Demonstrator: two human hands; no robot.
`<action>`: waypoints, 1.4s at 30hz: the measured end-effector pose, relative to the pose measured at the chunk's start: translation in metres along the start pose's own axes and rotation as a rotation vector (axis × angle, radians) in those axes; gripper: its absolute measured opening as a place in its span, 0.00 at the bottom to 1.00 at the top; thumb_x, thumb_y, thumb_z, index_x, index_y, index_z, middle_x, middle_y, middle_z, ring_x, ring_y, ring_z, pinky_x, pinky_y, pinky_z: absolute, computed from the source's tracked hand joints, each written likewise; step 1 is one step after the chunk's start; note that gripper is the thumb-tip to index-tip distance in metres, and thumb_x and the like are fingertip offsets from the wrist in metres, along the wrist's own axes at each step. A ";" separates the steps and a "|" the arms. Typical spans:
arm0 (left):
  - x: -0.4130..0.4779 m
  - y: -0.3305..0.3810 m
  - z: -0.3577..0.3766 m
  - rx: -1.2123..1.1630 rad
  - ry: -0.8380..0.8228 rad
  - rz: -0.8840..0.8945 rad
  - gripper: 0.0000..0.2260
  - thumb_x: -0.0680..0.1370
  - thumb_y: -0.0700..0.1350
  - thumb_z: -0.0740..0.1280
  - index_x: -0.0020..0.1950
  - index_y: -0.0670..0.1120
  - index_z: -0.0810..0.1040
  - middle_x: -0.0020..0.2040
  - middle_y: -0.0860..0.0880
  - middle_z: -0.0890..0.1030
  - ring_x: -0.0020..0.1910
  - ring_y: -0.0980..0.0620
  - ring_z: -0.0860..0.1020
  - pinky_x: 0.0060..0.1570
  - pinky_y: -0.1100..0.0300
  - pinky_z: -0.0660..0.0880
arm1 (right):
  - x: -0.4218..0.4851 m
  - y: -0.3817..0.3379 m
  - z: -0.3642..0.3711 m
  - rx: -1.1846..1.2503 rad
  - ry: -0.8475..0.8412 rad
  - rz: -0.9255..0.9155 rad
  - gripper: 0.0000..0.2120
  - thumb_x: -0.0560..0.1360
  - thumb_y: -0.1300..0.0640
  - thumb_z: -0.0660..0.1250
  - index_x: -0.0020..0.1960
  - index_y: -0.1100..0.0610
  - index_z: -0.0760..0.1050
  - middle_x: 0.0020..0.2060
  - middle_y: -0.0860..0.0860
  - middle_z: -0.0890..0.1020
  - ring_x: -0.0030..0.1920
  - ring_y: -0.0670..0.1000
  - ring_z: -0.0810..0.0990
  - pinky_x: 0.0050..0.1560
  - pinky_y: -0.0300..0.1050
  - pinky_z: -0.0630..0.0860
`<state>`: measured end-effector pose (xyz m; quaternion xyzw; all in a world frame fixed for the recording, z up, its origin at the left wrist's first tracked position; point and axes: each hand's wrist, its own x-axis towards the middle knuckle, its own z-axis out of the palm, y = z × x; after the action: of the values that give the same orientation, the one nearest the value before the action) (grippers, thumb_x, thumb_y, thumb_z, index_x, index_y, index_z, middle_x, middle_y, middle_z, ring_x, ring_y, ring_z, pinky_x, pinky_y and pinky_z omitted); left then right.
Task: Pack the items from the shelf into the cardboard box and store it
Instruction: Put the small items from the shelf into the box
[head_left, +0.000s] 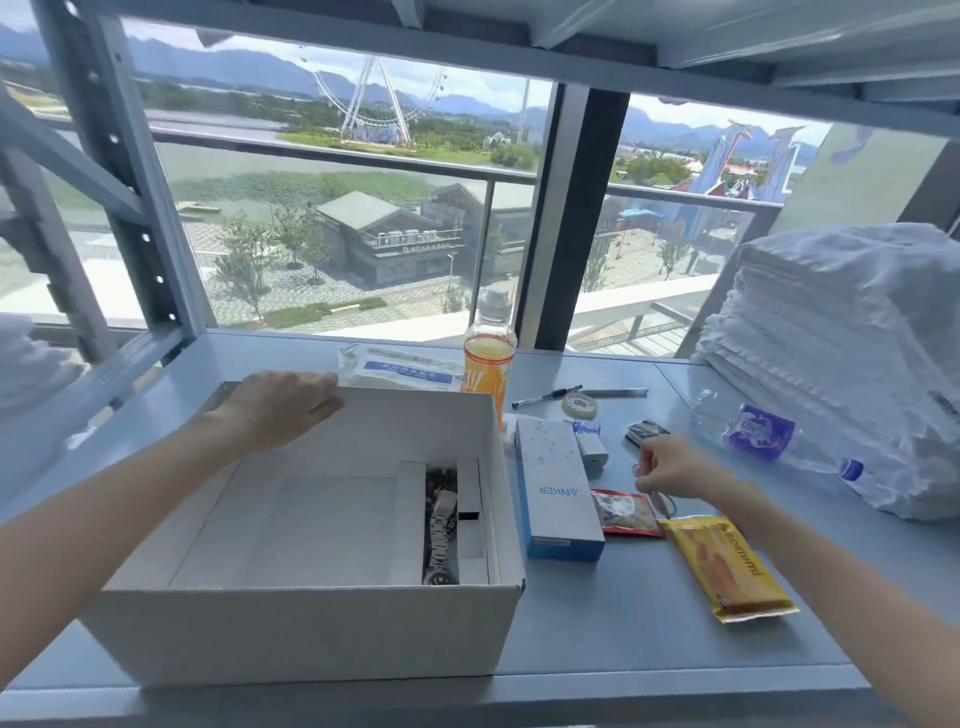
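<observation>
Grey metal shelf (597, 623) before a window. Nearest, the open box (311, 623) sits at the front edge and holds a watch (441, 530) against its right wall. Just right of it lie a yellow packet (727, 566), a blue carton (558, 488) and a red packet (623, 512), all unpacked. Right hand (670, 465) hovers above these with fingers curled as for a pinch; whether it holds anything cannot be told. Left hand (280, 405) lies flat on the box's far rim, judged to steady it. Beyond lie a pen (545, 397), tape (581, 404) and bottles.

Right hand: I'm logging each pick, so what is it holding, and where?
Cannot be told: the right hand curls its fingers as if pinching something small above the red packet, but it is too blurred to name.
</observation>
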<state>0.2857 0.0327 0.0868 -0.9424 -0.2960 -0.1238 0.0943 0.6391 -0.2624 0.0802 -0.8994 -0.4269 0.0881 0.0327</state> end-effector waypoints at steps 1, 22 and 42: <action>-0.002 -0.008 0.000 -0.004 -0.014 -0.006 0.12 0.79 0.56 0.54 0.43 0.48 0.64 0.44 0.48 0.79 0.42 0.45 0.78 0.34 0.57 0.65 | -0.002 -0.009 -0.014 0.032 0.031 -0.022 0.08 0.67 0.57 0.70 0.33 0.53 0.71 0.35 0.49 0.78 0.38 0.50 0.75 0.32 0.39 0.68; -0.008 -0.028 0.005 -0.109 0.021 -0.012 0.11 0.79 0.55 0.56 0.42 0.50 0.63 0.50 0.46 0.81 0.48 0.42 0.78 0.39 0.57 0.64 | -0.004 -0.268 0.007 -0.120 -0.089 -0.392 0.09 0.67 0.60 0.70 0.34 0.53 0.70 0.39 0.50 0.77 0.42 0.52 0.76 0.40 0.43 0.73; -0.009 -0.026 0.000 -0.097 0.008 0.013 0.11 0.80 0.54 0.55 0.43 0.49 0.62 0.50 0.46 0.80 0.48 0.43 0.78 0.39 0.57 0.65 | -0.001 -0.250 0.021 -0.337 -0.303 -0.198 0.13 0.74 0.65 0.62 0.55 0.63 0.79 0.55 0.59 0.81 0.52 0.58 0.80 0.45 0.45 0.77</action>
<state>0.2633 0.0488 0.0868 -0.9474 -0.2830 -0.1410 0.0502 0.4436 -0.1049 0.0933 -0.8225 -0.5215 0.1461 -0.1737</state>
